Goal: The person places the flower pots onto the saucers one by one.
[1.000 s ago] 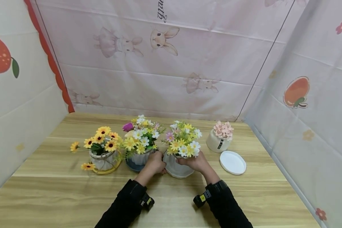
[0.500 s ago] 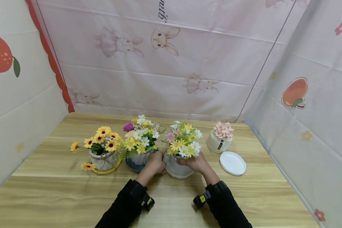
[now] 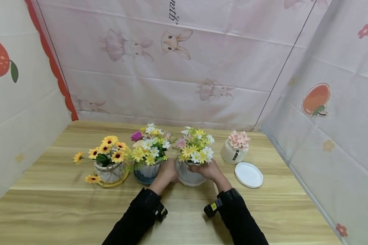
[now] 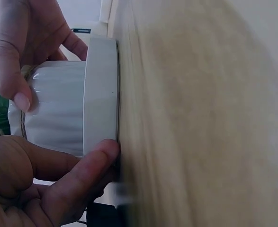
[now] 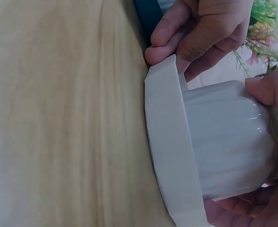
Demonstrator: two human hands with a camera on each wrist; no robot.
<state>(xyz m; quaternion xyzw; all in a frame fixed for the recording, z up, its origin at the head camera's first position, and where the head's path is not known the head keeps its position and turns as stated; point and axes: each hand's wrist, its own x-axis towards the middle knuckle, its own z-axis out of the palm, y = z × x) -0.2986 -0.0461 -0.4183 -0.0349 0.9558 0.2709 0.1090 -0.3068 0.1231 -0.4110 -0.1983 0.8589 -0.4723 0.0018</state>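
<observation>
A white ceramic flowerpot [image 4: 58, 104] with twine round its neck stands on a pale faceted saucer [image 3: 191, 180]. Yellow, white and pink artificial flowers [image 3: 196, 146] fill it. My right hand [image 3: 210, 170] grips the pot near its top, thumb on the near side. With thumb and fingers, my left hand [image 3: 168, 173] pinches the left edge of the saucer, which lies low against the wooden table [image 5: 72, 113]. Just left of that hand, a second pot of mixed flowers [image 3: 150, 146] sits on a dark blue saucer [image 3: 144, 178].
At the left, a pot of sunflowers [image 3: 110, 173] stands on a yellow saucer [image 3: 115, 184], some blooms reaching out sideways. To the right are a cream pot of pink flowers [image 3: 233, 153] and a round white saucer [image 3: 249, 175]. Printed cloth walls [image 3: 159, 98] close off the back and sides.
Both hands have shifted slightly away from me, and the pale saucer and its flowerpot have moved with them. Both grips look the same. The other pots stay in place.
</observation>
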